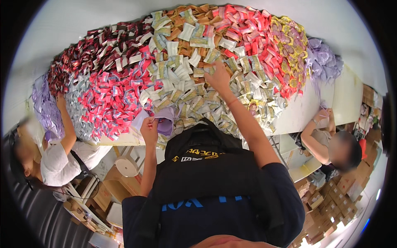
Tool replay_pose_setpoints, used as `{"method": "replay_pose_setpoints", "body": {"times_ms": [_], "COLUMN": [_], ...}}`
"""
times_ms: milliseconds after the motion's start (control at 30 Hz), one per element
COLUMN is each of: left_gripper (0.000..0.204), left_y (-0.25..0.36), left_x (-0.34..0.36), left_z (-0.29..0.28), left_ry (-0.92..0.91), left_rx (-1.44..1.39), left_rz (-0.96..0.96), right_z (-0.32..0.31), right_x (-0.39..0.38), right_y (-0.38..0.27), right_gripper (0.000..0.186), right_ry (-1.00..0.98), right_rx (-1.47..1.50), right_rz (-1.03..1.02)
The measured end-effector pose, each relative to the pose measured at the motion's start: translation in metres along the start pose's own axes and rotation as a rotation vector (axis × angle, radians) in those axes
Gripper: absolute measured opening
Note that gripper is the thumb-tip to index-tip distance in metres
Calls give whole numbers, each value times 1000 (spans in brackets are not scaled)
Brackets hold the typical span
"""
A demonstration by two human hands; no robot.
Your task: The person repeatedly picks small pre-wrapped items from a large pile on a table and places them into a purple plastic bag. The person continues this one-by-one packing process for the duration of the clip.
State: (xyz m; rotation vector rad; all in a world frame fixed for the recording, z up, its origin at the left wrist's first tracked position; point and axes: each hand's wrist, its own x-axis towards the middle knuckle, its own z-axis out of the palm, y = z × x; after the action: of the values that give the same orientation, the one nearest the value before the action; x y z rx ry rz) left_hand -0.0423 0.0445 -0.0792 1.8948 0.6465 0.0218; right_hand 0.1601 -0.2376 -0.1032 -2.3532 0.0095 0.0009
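Near the table's front edge, my left hand (149, 129) is closed on the rim of a small lilac bag (165, 122), whose mouth gapes toward the right with something dark inside. My right hand (218, 77) reaches out over the heap of small white-and-green packets (198, 97), its fingers bent down among them. What its fingertips touch is hidden. Pink packets (118, 97) spread left of the lilac bag. Orange-brown packets (178, 31) lie beyond my right hand, and red packets (252, 31) to its right.
Dark red packets (111, 45) cover the far left, yellow-edged packets (289, 45) the right. Lilac bags are piled at the left end (47, 107) and right end (324, 60). One person (62, 161) works at left, another (335, 146) at right. A stool (127, 166) and cardboard boxes (331, 198) stand below.
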Motion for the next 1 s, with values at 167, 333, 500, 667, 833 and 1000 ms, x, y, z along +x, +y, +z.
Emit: {"method": "replay_pose_setpoints", "body": {"times_ms": [167, 333, 500, 667, 833, 1000], "left_gripper": [8, 7, 7, 4, 5, 7], "left_y": [35, 45, 63, 67, 82, 90], "left_x": [1, 2, 8, 18, 20, 17], "left_z": [25, 39, 49, 65, 79, 92], "left_ry": [-53, -76, -159, -215, -264, -280], "left_rx": [12, 20, 32, -3, 22, 109], "left_rz": [46, -1, 14, 65, 95, 113], "right_z": [23, -6, -103, -141, -141, -204], "right_x": [27, 30, 65, 94, 92, 46], "right_y": [63, 56, 153, 185, 197, 241], "right_gripper": [36, 29, 26, 65, 48, 39], "right_ry": [-184, 96, 604, 399, 332, 646], "right_rx": [-219, 81, 361, -260, -176, -181], "right_rz": [-194, -26, 349, 733, 601, 637]}}
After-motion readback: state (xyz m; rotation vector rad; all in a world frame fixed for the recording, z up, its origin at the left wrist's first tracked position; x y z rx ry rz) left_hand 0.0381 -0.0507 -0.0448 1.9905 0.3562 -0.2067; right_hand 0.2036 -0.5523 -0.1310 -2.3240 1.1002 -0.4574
